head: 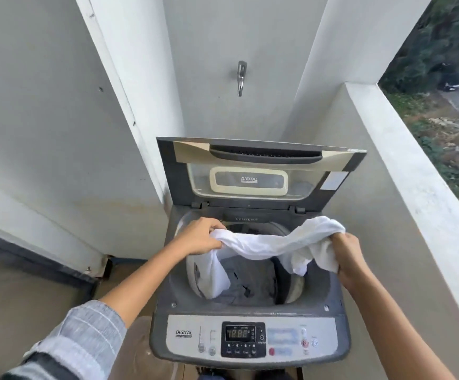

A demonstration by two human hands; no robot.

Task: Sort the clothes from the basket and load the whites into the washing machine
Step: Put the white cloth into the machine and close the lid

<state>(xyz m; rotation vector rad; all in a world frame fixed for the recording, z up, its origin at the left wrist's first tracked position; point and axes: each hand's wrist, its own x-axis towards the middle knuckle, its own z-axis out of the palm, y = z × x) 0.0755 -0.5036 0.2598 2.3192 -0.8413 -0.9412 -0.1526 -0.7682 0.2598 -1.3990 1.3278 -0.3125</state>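
A grey top-loading washing machine (pixel 165 305) stands in front of me with its lid (pixel 253 171) raised upright. I hold a white garment (pixel 261 246) stretched over the open drum (pixel 253 286). My left hand (pixel 199 237) grips its left end and my right hand (pixel 347 255) grips its right end. Part of the cloth hangs down into the drum on the left side. The drum's inside looks grey, with some darker shapes at the bottom that I cannot tell apart. The basket is out of view.
The control panel (pixel 250 340) with a lit display faces me at the machine's front. A metal tap (pixel 241 76) sticks out of the white wall above the lid. A white parapet (pixel 414 171) runs along the right, a wall on the left.
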